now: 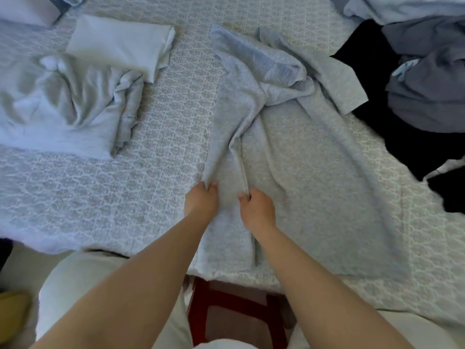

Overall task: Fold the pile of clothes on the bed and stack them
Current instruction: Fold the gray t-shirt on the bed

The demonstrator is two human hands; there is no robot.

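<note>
A light grey garment (289,152) lies spread on the patterned bed cover (100,192), its left part folded over into a long narrow strip. My left hand (201,200) pinches the strip's left edge. My right hand (256,210) grips its right edge along a seam. At the far left lies a folded white garment (120,44) beside a crumpled pale grey one (65,104). A pile of unfolded dark and blue-grey clothes (422,79) sits at the right.
A black garment (392,137) spreads along the right side of the bed. A red-brown wooden stool (226,311) stands below the bed's near edge between my legs. A pillow corner (25,8) shows at the top left.
</note>
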